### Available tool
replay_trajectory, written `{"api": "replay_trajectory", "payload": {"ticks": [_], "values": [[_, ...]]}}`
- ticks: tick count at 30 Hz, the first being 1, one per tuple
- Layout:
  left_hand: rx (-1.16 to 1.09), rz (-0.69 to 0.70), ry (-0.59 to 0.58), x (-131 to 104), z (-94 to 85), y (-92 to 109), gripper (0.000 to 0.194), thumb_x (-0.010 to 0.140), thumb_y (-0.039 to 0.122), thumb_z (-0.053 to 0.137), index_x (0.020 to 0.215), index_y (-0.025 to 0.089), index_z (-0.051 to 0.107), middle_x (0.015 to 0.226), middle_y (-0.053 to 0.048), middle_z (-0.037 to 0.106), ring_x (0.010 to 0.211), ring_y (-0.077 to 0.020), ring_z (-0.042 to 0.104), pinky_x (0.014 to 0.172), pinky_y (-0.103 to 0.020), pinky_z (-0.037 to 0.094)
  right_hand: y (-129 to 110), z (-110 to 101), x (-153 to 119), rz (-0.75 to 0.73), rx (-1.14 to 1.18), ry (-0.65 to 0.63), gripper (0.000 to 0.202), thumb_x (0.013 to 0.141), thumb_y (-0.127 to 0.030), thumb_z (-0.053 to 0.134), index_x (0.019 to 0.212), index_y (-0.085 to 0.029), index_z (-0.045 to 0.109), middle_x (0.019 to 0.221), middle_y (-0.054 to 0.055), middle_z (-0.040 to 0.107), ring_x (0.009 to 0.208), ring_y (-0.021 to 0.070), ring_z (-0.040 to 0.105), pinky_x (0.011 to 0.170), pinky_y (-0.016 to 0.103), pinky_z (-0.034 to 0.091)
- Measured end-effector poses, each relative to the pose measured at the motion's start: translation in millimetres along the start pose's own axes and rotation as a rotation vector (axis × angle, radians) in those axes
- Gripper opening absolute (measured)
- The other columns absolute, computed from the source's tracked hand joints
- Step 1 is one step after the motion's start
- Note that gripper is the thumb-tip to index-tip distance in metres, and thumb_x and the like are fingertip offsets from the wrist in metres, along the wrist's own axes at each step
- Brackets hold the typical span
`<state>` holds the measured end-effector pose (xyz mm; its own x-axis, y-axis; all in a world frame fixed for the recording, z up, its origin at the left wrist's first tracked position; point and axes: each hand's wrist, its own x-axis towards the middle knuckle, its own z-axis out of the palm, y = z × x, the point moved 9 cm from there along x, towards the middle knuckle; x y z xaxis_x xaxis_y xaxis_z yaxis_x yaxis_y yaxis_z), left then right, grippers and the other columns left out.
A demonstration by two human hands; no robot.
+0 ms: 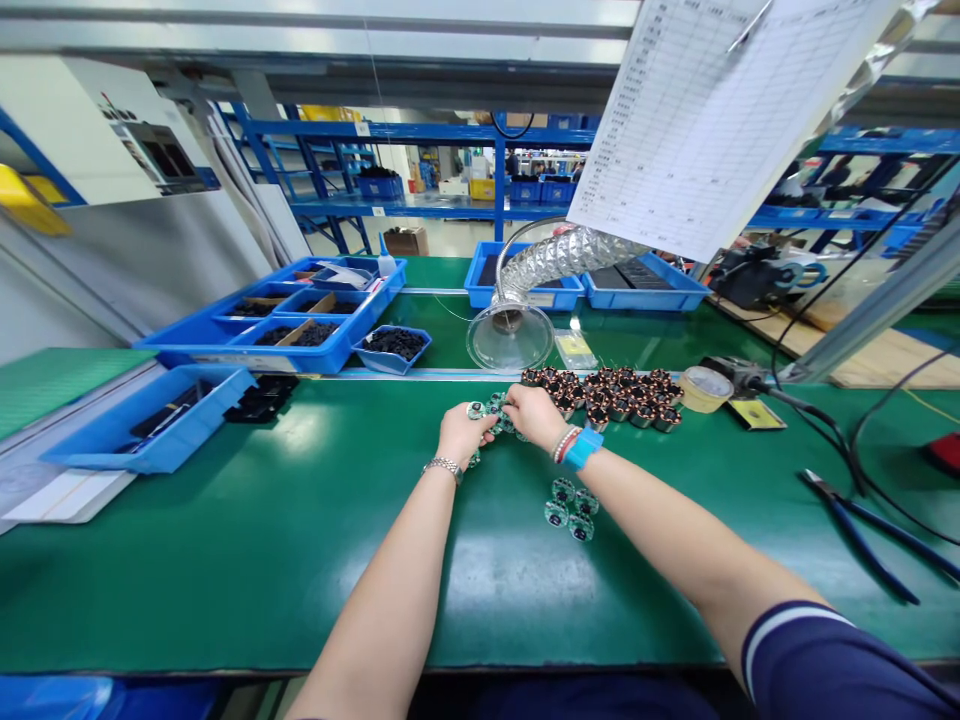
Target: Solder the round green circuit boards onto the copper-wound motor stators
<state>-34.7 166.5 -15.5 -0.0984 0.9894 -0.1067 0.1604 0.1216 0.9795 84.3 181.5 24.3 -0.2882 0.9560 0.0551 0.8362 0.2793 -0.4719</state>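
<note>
Between my two hands is a cluster of small round green circuit boards (496,404), partly hidden by the fingers. My left hand (459,432) is closed on some of these boards, with one showing over its knuckles and another below the fingers. From the other side my right hand (534,415) pinches at the same cluster; its fingertips are partly hidden. A separate group of several round boards (570,508) lies on the green table below my right wrist. Just past my right hand stand several copper-wound motor stators (619,395), packed close together.
A clear funnel hood (510,335) on a foil duct hangs behind my hands. Blue-handled cutters (862,530) and a tape roll (706,388) lie at right. To the left are a divided blue bin (262,320), a small tray of black parts (394,346) and another blue tray (157,415).
</note>
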Motion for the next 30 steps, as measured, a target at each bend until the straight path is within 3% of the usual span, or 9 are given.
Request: {"api": "replay_trajectory", "payload": {"ticks": [6,12,15,20,25,30], "values": [[0.094,0.048,0.035,3,-4.6,-1,0.023,0.056,0.020,0.071,0.063,0.017,0.048,0.049,0.004,0.054,0.042,-0.0097,0.051,0.041,-0.019,0.035,5,9,12,-0.018,-0.024,-0.034,0.025,0.086,-0.031,0.048,0.107,-0.017,0.053,0.110,0.006,0.055,0.093,0.0159,0.056,0.079,0.036,0.048],[0.156,0.125,0.095,5,-15.2,8,0.022,0.055,0.016,0.068,0.070,0.017,0.053,0.065,0.001,0.057,0.060,-0.0129,0.051,0.052,-0.021,0.035,8,1,17,-0.052,-0.001,-0.010,0.026,0.086,-0.030,0.048,0.108,-0.018,0.052,0.113,0.007,0.054,0.095,0.0166,0.056,0.081,0.037,0.048],[0.181,0.158,0.037,1,-7.7,15,0.017,0.058,0.010,0.063,0.070,0.017,0.054,0.065,0.001,0.056,0.061,-0.0136,0.051,0.054,-0.022,0.034,-5,-5,13,-0.098,0.038,-0.013,0.027,0.086,-0.031,0.048,0.109,-0.016,0.052,0.111,0.007,0.054,0.095,0.0170,0.056,0.080,0.038,0.048],[0.196,0.214,-0.090,-10,8.8,26,0.022,0.054,0.013,0.069,0.068,0.017,0.053,0.063,0.002,0.056,0.063,-0.0137,0.051,0.056,-0.021,0.034,-25,-3,5,-0.137,0.085,-0.141,0.025,0.085,-0.031,0.050,0.103,-0.014,0.054,0.101,0.005,0.058,0.087,0.0150,0.058,0.075,0.035,0.050],[0.160,0.170,-0.225,-13,12.6,23,0.014,0.069,0.027,0.061,0.075,0.016,0.055,0.063,0.000,0.061,0.058,-0.0125,0.056,0.054,-0.021,0.039,-5,-8,6,-0.064,0.102,-0.167,0.027,0.086,-0.031,0.049,0.106,-0.014,0.052,0.100,0.005,0.058,0.083,0.0139,0.059,0.071,0.033,0.051],[0.160,0.070,-0.205,-11,14.4,12,0.013,0.072,0.027,0.058,0.069,0.015,0.055,0.059,-0.001,0.060,0.049,-0.0113,0.056,0.045,-0.019,0.040,13,-14,3,-0.014,0.072,-0.116,0.027,0.086,-0.031,0.049,0.107,-0.014,0.052,0.102,0.005,0.058,0.084,0.0143,0.059,0.072,0.033,0.051]]}}
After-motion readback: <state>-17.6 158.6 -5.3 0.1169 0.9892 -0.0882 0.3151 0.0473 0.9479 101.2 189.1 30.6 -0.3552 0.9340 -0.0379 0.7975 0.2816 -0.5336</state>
